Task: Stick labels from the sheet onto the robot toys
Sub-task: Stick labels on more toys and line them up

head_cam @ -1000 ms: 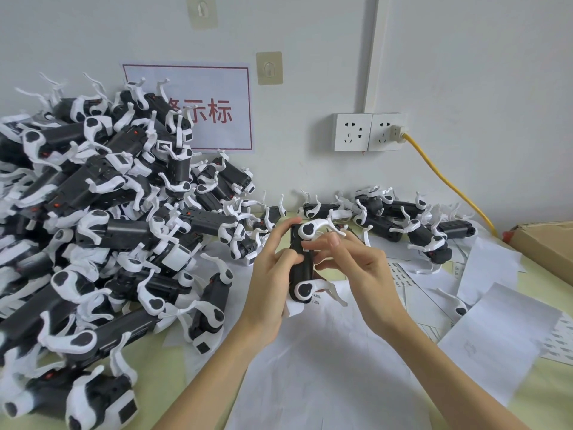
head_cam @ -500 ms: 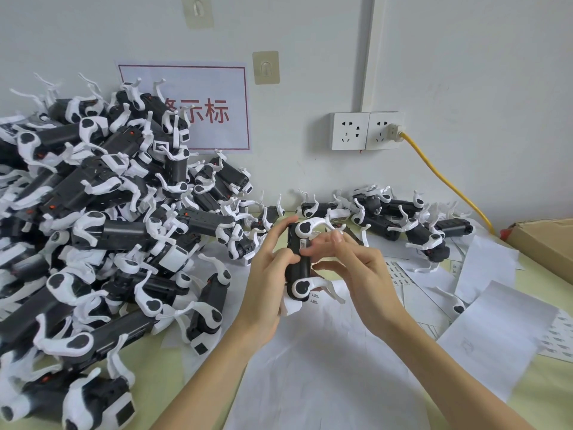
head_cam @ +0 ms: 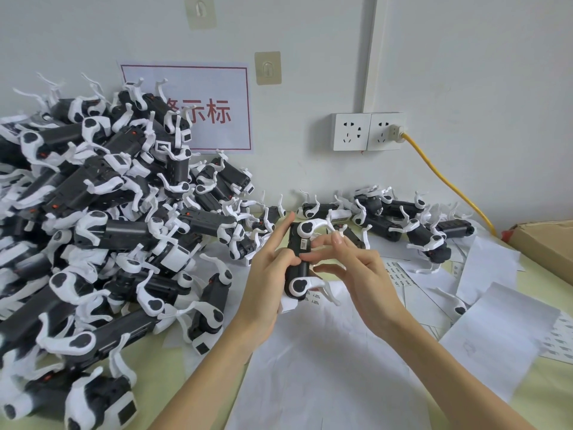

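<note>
Left hand point(head_cam: 266, 274) has its grip wrapped round the robot toy point(head_cam: 299, 262), held upright above the middle of the tabletop point(head_cam: 552, 395), thumb across the dark body. Right hand point(head_cam: 350, 268) presses a small white label point(head_cam: 305, 244) onto the upper body with fingertips point(head_cam: 336, 238); its grip holds nothing I can see, fingers loosely bent and touching.

To do it well, I'd say: keep the left grip firm so the body doesn't twist, rub from the label's centre outward to seat the edges, and stay clear of the white legs.

Label sheet point(head_cam: 400, 274): strips of small labels lie just right of the hands, towards the tabletop's right edge, among loose backing papers point(head_cam: 496, 336).

Around:
- big heap of toys point(head_cam: 93, 243) fills the left edge and back-left corner
- smaller row of toys point(head_cam: 403, 218) along the back edge
- cardboard box point(head_cam: 545, 243) at the right edge
- yellow cable point(head_cam: 440, 178) from the wall socket point(head_cam: 369, 131)

Heap legs stick out near the left wrist; snag risk when reaching for the next toy.
</note>
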A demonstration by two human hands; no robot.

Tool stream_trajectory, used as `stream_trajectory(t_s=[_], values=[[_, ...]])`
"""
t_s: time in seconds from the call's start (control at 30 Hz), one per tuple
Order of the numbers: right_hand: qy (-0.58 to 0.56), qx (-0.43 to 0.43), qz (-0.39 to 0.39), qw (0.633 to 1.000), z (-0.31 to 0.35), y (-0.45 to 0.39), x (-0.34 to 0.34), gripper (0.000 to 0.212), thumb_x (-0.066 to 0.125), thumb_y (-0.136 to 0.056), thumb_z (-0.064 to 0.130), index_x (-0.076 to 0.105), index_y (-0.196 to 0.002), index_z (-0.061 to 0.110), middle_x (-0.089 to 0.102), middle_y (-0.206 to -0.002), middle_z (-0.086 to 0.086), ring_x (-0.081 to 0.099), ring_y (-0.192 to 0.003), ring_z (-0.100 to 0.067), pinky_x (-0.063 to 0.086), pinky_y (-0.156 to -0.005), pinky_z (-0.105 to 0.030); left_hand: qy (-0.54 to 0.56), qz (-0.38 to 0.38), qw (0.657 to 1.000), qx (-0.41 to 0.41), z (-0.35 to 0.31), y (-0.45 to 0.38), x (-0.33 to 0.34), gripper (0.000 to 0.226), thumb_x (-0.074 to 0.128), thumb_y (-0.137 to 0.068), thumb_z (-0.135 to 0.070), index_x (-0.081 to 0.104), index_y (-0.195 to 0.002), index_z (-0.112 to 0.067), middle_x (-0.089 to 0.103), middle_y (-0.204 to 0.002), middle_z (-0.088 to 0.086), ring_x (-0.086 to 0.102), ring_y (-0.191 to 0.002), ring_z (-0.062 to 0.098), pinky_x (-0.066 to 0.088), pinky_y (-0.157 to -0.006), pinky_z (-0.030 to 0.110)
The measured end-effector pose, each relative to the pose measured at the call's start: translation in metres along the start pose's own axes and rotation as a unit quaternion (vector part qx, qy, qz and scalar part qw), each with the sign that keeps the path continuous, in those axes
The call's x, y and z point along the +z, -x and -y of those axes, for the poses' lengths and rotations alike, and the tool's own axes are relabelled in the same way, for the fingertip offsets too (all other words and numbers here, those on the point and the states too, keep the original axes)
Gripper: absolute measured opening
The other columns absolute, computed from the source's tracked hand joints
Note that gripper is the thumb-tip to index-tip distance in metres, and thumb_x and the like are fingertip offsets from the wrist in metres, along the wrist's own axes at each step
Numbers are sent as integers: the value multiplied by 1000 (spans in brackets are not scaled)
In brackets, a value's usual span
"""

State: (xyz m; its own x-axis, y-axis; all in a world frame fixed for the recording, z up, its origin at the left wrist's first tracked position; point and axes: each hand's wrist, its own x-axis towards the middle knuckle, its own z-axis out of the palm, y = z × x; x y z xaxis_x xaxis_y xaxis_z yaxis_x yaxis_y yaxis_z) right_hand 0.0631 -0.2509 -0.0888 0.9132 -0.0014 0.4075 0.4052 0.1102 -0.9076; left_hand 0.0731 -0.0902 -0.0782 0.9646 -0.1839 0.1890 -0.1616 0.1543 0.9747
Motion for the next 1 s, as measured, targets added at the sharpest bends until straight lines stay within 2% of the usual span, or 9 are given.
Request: stream_trajectory(t_s=[0.17,0.27,0.37,0.47,0.57,0.63,0.8,0.93,1.0], values=[[-13,13,9,1000,0,0,-1,48,51,-103,54,81,-116,20,70,-120,-12,66,-110,-30,53,-97,-37,-3,3,1000,-2,0,-1,-1,73,48,-81,-18,56,-148,-46,69,-140,2,63,-124,43,43,-116,60],[-8,24,24,999,-2,-1,-3,50,53,-102,51,84,-103,12,67,-127,-11,65,-120,-24,54,-102,-43,4,1,1000,-7,2,-2,-3,72,49,-81,-18,57,-147,-46,75,-127,6,64,-119,48,46,-110,59],[-57,69,43,995,5,-6,-10,57,52,-103,49,82,-84,4,71,-126,-12,68,-121,-27,56,-101,-42,1,1,1000,-15,2,-7,-8,70,51,-80,-22,58,-145,-49,76,-126,4,65,-112,36,47,-96,46],[-90,91,-45,991,9,-12,-22,48,58,-104,44,74,-73,12,78,-105,-6,74,-103,-23,58,-86,-33,-28,22,999,-6,0,-9,-12,56,61,-94,-24,57,-145,-46,79,-113,9,69,-101,29,53,-95,45],[-58,76,-95,991,6,-14,-27,28,63,-100,36,73,-104,10,74,-101,-10,70,-98,-23,56,-90,-38,-51,42,998,2,0,-6,-13,40,68,-103,-25,65,-136,-48,79,-102,15,74,-85,22,61,-72,33],[-36,63,-50,996,6,-12,-25,36,61,-98,43,71,-123,20,74,-115,-10,70,-107,-19,52,-98,-41,-79,61,995,2,2,-4,-12,42,68,-103,-25,63,-138,-49,80,-102,11,76,-86,18,61,-75,30],[136,17,90,986,13,-7,-17,32,59,-105,41,67,-136,35,69,-132,16,60,-129,-5,47,-103,-31,-125,79,989,0,4,-7,-13,49,59,-106,-16,62,-133,-56,79,-98,10,72,-79,21,59,-85,37],[179,13,94,979,8,-2,-9,42,74,-98,22,62,-137,30,68,-120,22,67,-107,-3,54,-98,-27,-108,79,991,-1,4,-7,-16,62,48,-88,-21,58,-144,-44,62,-100,34,55,-83,38,43,-82,46],[178,17,81,981,6,-1,-7,41,75,-97,20,62,-135,29,67,-104,29,67,-95,-3,54,-91,-23,-117,69,991,-13,5,-7,-17,69,46,-84,-23,49,-151,-40,59,-111,36,57,-88,51,42,-82,51]])
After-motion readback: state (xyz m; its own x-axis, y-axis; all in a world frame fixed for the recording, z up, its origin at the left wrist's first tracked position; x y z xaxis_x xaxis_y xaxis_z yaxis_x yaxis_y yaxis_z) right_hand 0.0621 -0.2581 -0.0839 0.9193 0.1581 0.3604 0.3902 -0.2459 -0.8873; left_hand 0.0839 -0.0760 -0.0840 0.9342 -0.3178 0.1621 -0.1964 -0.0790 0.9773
